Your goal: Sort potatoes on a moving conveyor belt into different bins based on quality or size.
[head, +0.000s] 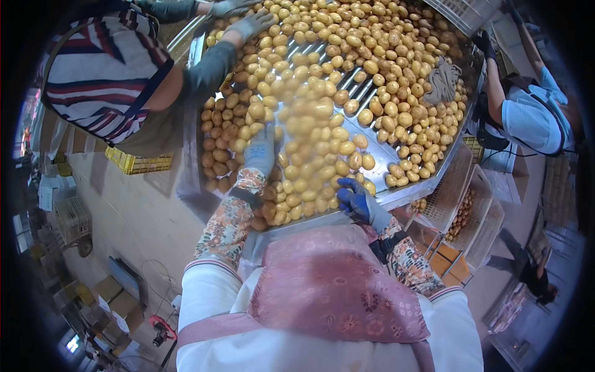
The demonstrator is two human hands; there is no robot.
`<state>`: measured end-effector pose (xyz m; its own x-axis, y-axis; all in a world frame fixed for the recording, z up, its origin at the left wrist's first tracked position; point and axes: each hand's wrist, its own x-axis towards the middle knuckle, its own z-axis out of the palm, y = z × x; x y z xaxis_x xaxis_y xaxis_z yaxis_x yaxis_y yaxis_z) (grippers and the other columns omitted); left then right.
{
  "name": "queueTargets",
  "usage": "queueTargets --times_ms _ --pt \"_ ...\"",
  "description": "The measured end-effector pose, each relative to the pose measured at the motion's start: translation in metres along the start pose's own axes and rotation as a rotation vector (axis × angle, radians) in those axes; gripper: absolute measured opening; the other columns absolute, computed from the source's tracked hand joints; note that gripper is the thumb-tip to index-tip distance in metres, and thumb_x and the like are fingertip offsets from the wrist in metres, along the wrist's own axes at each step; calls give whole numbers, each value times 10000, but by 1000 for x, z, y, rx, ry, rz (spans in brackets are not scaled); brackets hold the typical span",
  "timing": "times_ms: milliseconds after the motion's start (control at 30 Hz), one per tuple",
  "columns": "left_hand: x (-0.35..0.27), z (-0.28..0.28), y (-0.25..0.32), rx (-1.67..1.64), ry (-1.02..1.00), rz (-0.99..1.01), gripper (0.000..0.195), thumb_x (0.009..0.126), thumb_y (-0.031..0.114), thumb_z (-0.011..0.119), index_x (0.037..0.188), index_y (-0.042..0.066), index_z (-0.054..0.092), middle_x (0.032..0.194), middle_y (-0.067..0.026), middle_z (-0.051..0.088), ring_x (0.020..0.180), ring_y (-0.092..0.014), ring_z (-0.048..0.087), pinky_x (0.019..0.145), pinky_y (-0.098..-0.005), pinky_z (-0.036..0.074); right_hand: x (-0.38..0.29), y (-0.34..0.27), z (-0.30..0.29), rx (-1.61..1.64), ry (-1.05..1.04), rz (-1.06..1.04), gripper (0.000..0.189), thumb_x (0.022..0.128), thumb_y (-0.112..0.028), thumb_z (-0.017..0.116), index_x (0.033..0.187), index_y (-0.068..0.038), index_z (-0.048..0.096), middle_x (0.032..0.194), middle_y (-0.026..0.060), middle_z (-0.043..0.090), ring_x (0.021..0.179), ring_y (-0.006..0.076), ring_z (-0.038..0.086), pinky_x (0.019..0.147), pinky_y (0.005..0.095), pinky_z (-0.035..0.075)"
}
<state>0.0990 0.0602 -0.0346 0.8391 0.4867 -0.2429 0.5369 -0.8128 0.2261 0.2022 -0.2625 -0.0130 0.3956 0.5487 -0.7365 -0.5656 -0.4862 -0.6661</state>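
Observation:
Many yellow potatoes (309, 169) lie on a metal sorting table (409, 191) whose surface has slotted bars in its middle. My left hand (260, 151), in a grey glove, reaches in among the potatoes left of centre; its fingertips touch some of them, and whether it grips one is unclear. My right hand (360, 200), in a grey and blue glove, rests at the near rim with its fingers bent beside the closest potatoes; no potato shows clearly in it. A blurred patch covers the middle of the pile. A crumpled grey cloth or glove (442, 81) lies on the potatoes at the right.
A co-worker in a striped headcover (107, 74) leans in at the left, gloved hands on the potatoes. Another person in light blue (530, 116) stands at the right. Plastic crates (446, 186) stand below the table's right edge; a yellow crate (139, 162) is on the left floor.

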Motion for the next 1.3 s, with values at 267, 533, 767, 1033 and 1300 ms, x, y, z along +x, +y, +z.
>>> queueTargets --times_ms 267,533,767,1033,1300 --pt "-11 -45 17 -300 123 -27 458 870 211 726 1279 78 569 1097 -200 623 931 -394 657 806 -487 539 4 -15 -11 288 -74 15 386 1014 -232 610 1360 -78 538 1070 36 621 884 108 599 756 237 530" --pt "20 -99 111 -747 -135 230 417 975 234 664 1344 49 606 1010 -134 717 889 -220 698 816 -349 555 -4 -17 -11 -24 -148 -596 319 1007 -146 604 1316 -67 588 1312 72 627 1250 185 566 1043 351 499" --pt "184 -60 193 -375 107 549 394 992 247 566 1348 84 610 1379 -208 591 1261 -401 557 1051 -472 448 11 31 -34 1191 -316 -147 580 1037 -236 549 1531 -4 353 1372 193 563 1330 398 524 1037 439 514" --pt "136 13 189 15 168 633 624 946 406 547 1451 41 521 1620 -220 333 1459 -569 252 1194 -703 127 54 56 -70 476 -275 -469 780 956 -358 680 1549 5 327 1410 173 547 1296 342 552 1030 390 498" --pt "-35 6 122 61 -176 627 591 1007 451 503 1491 112 506 1560 -247 424 1461 -442 369 1173 -643 255 66 28 -63 -10 -202 -942 737 947 -181 707 1540 12 315 1502 178 479 1323 320 535 1062 368 474"
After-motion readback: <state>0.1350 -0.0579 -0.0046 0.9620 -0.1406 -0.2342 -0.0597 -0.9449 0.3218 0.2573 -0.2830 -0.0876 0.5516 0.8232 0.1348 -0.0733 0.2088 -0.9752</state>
